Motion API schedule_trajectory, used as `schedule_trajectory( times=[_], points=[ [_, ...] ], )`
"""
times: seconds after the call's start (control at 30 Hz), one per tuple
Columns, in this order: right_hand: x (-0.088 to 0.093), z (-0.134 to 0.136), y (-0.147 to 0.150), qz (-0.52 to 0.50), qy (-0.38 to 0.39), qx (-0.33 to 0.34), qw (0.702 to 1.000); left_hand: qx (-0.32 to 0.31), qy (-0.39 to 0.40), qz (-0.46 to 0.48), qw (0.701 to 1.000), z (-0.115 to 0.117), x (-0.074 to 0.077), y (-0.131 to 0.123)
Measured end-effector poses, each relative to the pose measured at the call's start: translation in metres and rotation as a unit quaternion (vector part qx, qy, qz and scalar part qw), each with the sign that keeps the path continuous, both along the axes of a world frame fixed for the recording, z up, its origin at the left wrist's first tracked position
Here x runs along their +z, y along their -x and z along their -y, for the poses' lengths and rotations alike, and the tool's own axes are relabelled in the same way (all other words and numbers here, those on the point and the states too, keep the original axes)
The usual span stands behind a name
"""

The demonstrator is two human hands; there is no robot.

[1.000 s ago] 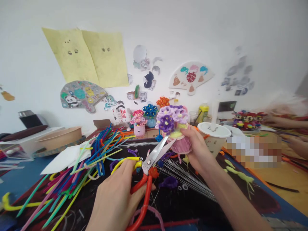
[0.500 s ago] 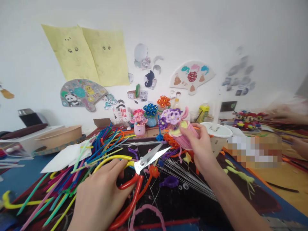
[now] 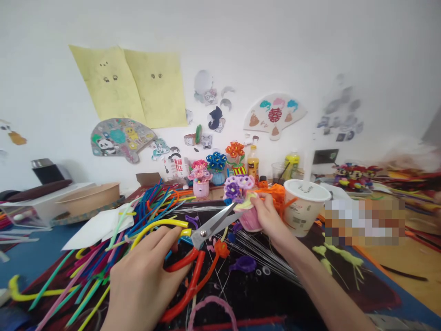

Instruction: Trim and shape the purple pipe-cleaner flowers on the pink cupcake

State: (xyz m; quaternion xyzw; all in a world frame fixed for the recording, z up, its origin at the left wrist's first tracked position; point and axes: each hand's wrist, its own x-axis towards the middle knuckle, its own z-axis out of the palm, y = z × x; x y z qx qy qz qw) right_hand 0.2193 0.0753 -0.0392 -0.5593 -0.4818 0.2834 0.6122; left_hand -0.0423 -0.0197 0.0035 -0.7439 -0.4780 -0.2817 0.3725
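Observation:
My left hand (image 3: pixel 149 269) is closed round the handles of a pair of scissors (image 3: pixel 203 233) with red and yellow grips. Their blades are parted and reach up and right to the flowerpot's near side; what lies between the tips is too small to tell. In my right hand (image 3: pixel 268 214) is a pink fuzzy-wire flowerpot (image 3: pixel 250 221) with a pale yellow top and purple flowers (image 3: pixel 237 187). Thumb and fingers grip its right side. Below the blades, an orange fuzzy-wire flower (image 3: pixel 221 248) and a purple fuzzy piece (image 3: pixel 244 264) lie on the dark mat.
Coloured pipe cleaners (image 3: pixel 93 257) are heaped at left. A lidded paper cup (image 3: pixel 303 211) with a straw stands right of my right hand. Finished flowerpots (image 3: pixel 200 187) and a juice bottle (image 3: pixel 253 163) line the wall. Thin wires (image 3: pixel 272 255) and googly eyes (image 3: pixel 266 271) lie on the mat.
My right hand has brought the flowerpot down and slightly left, to the scissor blades, and the pot sits more upright. The scissors stay in my left hand. The view has tilted up slightly.

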Motion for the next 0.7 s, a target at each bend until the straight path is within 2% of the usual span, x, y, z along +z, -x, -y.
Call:
schedule_trajectory(
  times=[0.1, 0.2, 0.3, 0.37, 0.4, 0.47, 0.57, 0.63, 0.7],
  points=[
    [-0.002, -0.003, 0.001, -0.002, 0.019, 0.023, 1.0, -0.013, -0.019, -0.003, 1.0, 0.001, 0.001, -0.001],
    [0.004, -0.002, -0.004, -0.013, 0.013, 0.03, 0.999, -0.02, -0.036, -0.014, 0.999, 0.003, 0.002, -0.001],
    [0.022, 0.009, -0.009, -0.01, -0.017, -0.037, 0.999, -0.017, -0.05, -0.022, 0.998, 0.005, 0.002, -0.002],
    [0.037, 0.022, -0.009, 0.002, -0.077, -0.132, 0.988, -0.014, -0.052, -0.029, 0.998, 0.006, 0.003, -0.003],
    [0.045, 0.029, -0.007, -0.015, -0.109, -0.125, 0.986, -0.011, -0.047, -0.03, 0.998, 0.007, 0.003, -0.004],
    [0.056, 0.04, -0.002, -0.049, -0.151, -0.025, 0.987, -0.005, -0.031, -0.03, 0.999, 0.009, 0.005, -0.006],
    [0.061, 0.049, 0.006, -0.051, -0.158, 0.121, 0.979, 0.007, -0.021, -0.038, 0.999, 0.009, 0.006, -0.01],
    [0.059, 0.05, 0.009, -0.041, -0.15, 0.171, 0.973, 0.01, -0.025, -0.045, 0.999, 0.009, 0.006, -0.012],
    [0.055, 0.049, 0.009, -0.028, -0.145, 0.193, 0.97, 0.014, -0.026, -0.047, 0.998, 0.009, 0.006, -0.012]
  ],
)
